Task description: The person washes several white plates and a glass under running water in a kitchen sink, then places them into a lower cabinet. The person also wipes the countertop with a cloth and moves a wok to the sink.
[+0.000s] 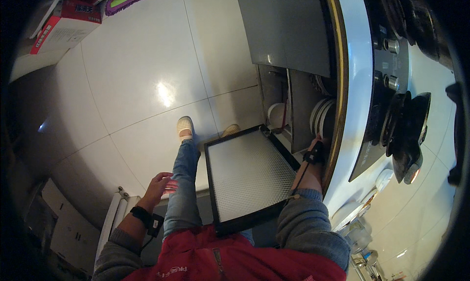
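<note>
My right hand (318,138) reaches into the open cabinet under the counter, at the lower edge of a stack of white plates (320,115); its fingers are mostly hidden, so its hold cannot be made out. My left hand (165,183) hangs beside my left knee, fingers apart, with nothing in it. A black-framed cabinet door with a textured translucent panel (253,174) stands open between my arms. Left of the plates, beyond a divider, a white rounded bowl-like thing (277,115) sits in the cabinet.
A gas stove (389,64) with dark pans (407,123) is on the white counter (356,60) at right. Dishes (347,213) and glassware stand farther down. A grey cabinet front (286,27) is ahead. A red and white carton (66,27) and a purple-fringed mop head (130,0) are at upper left.
</note>
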`<state>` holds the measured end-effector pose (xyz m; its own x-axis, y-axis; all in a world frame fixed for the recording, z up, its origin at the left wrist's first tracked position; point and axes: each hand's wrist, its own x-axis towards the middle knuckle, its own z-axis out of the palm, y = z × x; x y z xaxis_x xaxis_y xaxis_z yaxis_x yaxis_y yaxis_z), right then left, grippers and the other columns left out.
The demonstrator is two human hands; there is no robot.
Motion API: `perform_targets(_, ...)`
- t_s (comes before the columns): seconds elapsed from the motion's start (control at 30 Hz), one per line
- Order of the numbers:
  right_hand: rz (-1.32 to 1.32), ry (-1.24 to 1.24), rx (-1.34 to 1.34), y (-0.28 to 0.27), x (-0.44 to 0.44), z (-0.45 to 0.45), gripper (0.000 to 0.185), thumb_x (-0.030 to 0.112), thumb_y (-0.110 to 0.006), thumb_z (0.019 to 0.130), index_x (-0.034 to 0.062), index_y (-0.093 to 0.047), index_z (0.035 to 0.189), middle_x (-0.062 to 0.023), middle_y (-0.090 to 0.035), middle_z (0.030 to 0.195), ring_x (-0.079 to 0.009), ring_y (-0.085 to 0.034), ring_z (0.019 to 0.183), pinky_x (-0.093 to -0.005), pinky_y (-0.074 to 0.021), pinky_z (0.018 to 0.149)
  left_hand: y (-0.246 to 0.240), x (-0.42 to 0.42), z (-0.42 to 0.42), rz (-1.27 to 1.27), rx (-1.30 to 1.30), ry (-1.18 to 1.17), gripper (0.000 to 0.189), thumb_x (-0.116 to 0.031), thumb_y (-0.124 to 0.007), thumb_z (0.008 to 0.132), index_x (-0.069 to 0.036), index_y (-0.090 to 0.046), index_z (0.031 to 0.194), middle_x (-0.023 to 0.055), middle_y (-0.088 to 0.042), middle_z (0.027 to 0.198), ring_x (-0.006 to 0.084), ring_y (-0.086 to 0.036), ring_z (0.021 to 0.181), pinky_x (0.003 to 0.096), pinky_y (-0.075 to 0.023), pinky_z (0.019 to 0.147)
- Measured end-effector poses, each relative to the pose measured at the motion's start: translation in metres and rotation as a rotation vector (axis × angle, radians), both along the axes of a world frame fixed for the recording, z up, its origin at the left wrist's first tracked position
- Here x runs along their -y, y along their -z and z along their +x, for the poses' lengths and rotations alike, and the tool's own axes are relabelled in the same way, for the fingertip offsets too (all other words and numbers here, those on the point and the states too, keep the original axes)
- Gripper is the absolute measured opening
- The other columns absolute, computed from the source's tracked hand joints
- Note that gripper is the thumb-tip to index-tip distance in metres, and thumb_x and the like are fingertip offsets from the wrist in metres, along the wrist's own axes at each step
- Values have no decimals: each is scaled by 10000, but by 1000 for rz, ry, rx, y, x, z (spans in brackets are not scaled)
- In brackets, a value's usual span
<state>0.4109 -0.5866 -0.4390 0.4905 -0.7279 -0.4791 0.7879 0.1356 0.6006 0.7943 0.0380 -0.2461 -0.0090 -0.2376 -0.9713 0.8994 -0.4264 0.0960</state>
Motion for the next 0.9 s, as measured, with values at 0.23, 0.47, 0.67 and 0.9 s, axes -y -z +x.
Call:
perform_targets(0.23,-38,27,-143,-8,-9,-1,414,193,-551,866,83,-389,1231,-74,-577,941,-208,-550,673,-347,-450,594,-4,6,2,-1,6,1,279,-208,-444,924,-23,-474,1130,146,-603,964,212,-612,833,344,-518,738)
perform_targets(0.47,-229,-191,-898,-14,-23,10,340,196,-549,868,74,-439,1166,-66,-578,881,-191,-542,647,-329,-444,571,-9,16,4,-26,6,19,292,-207,-442,917,-17,-462,1137,150,-603,954,217,-607,837,348,-513,749)
perform_targets(0.67,-187,-233,-1249,-20,-35,42,282,198,-547,870,66,-482,1111,-60,-579,830,-177,-536,626,-314,-439,551,-14,18,6,-18,34,43,292,-197,-436,911,-12,-456,1136,156,-601,953,227,-604,845,353,-509,760)
perform_targets(0.9,-252,-493,-1947,-57,-106,136,225,200,-544,873,57,-532,1046,-52,-580,771,-160,-529,600,-296,-433,528,-33,20,12,10,85,111,306,-209,-445,905,-10,-457,1136,159,-597,962,237,-608,837,354,-515,746)
